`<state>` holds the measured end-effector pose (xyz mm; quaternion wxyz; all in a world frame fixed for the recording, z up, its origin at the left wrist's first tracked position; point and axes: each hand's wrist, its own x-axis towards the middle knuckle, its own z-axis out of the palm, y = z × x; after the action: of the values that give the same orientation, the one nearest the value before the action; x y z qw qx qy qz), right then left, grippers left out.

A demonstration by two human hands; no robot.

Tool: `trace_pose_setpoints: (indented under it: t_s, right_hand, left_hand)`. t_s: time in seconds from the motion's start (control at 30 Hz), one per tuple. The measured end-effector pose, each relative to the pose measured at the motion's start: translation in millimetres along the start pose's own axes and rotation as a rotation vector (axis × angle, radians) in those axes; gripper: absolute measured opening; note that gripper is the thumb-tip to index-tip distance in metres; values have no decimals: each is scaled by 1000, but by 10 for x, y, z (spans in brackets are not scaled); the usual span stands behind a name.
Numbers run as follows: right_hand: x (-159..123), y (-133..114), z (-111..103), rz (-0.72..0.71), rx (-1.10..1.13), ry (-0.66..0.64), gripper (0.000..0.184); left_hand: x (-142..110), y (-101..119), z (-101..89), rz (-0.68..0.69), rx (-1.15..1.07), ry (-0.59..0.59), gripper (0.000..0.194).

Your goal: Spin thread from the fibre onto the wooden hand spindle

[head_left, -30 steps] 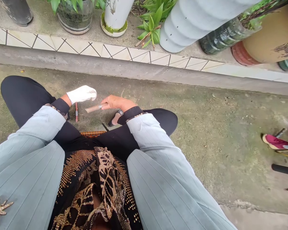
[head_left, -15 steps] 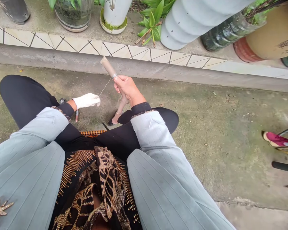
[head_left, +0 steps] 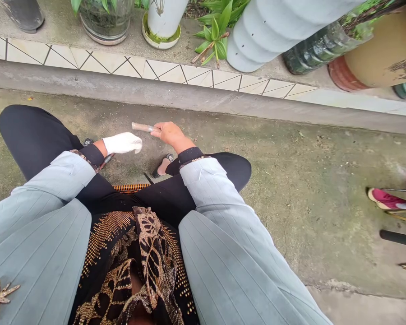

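Observation:
My right hand (head_left: 171, 134), bare, is wrapped round a light brown stick (head_left: 139, 127) that points left. A greyish band (head_left: 151, 128) circles the stick just beside my fingers. My left hand (head_left: 123, 143), in a white glove, is closed a little below the stick's free end and apart from it. Half a second ago a thin pale string ran from the glove to the stick; it cannot be made out now. Below my left wrist a reddish-brown rod-like end (head_left: 106, 160) sticks out; whether my hand holds it is hidden.
A tiled ledge (head_left: 128, 67) runs along the back, bearing a white pot (head_left: 164, 22), a ribbed grey container (head_left: 257, 31) and other planters. My knees spread either side of the concrete floor (head_left: 291, 180). At far right is another person's red shoe (head_left: 384, 198).
My right hand has tilted the stick from pointing up and left to nearly level, its free end coming down towards the glove. The left hand has barely moved; the string no longer shows.

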<state>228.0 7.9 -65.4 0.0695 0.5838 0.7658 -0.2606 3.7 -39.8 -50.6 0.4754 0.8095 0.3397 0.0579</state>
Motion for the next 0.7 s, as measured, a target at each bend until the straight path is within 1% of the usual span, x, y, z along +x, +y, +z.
trace_pose_setpoints:
  t_s: [0.1,0.17,0.27,0.33,0.37,0.4,0.43,0.47,0.53,0.6,0.7]
  right_hand:
    - [-6,-24,52,-85,-65,-149,26]
    - [-41,-72,80,-164,-47,-269,21]
    - [-148,-162,51,-275,113,-481,15]
    - [-237,-211,-42,-333,292,-604,17]
    - [-279,-227,-109,-355,404,-633,20]
    - [-316,-237,-182,-373,533,-619,24]
    - [-345,-240,-257,-381,669,-557,29]
    - [-365,-236,-327,-375,798,-466,34]
    - [-372,-216,-431,-304,994,-257,43]
    - [-339,-182,-469,-191,1089,-103,46]
    - [-241,-124,-411,-33,1099,18,43]
  left_hand:
    - [-32,5,-78,-47,37,40,30]
    - [-52,19,-140,-59,65,67,27]
    - [-63,-13,-213,-52,61,103,25]
    - [-55,-76,-233,-59,-1,159,26]
    - [-47,-111,-230,-60,-52,195,27]
    - [-38,-142,-217,-58,-108,231,29]
    - [-29,-166,-193,-56,-164,255,32]
    - [-20,-179,-161,-54,-198,258,35]
    - [-1,-180,-75,-61,-207,220,40]
    - [20,-165,18,-85,-145,158,41]
    - [61,-157,117,-86,-34,94,36]
